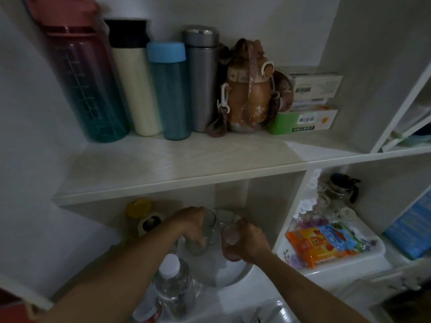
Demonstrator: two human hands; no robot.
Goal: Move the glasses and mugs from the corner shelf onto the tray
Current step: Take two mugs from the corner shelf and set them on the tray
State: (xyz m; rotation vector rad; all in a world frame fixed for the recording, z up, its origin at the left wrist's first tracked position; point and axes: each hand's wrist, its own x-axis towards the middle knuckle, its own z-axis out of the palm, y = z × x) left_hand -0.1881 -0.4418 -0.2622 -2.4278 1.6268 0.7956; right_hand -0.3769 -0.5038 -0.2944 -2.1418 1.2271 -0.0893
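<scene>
A: Hands, two, head view. Left hand [194, 226] reaches into the lower compartment of the corner shelf [177, 180], fingers curled over the rim of a clear glass mug [203, 231]; closed on it, as far as the dim light shows. Right hand [247, 241] wrapped around a pinkish glass [231, 243], upright.

B: Tray?

A: Round tray [235, 273], pale, directly beneath both hands, at the front of the compartment. Whether either vessel's base touches it, I cannot tell.

B: Remaining stock?

A: One more clear glass [225, 216], upright, just behind and between the two hands, toward the back wall. Too dark to count any others.

B: Which hand is nearer to it?

A: Roughly equal; the left sits slightly deeper in. Long axis of every vessel vertical, so my judgement is a straight lift and a short pull forward and down onto the tray.

B: Obstructions?

A: Water bottle [171, 283], white cap, in front of the tray by the left forearm. Likely to be knocked on withdrawal.
</scene>
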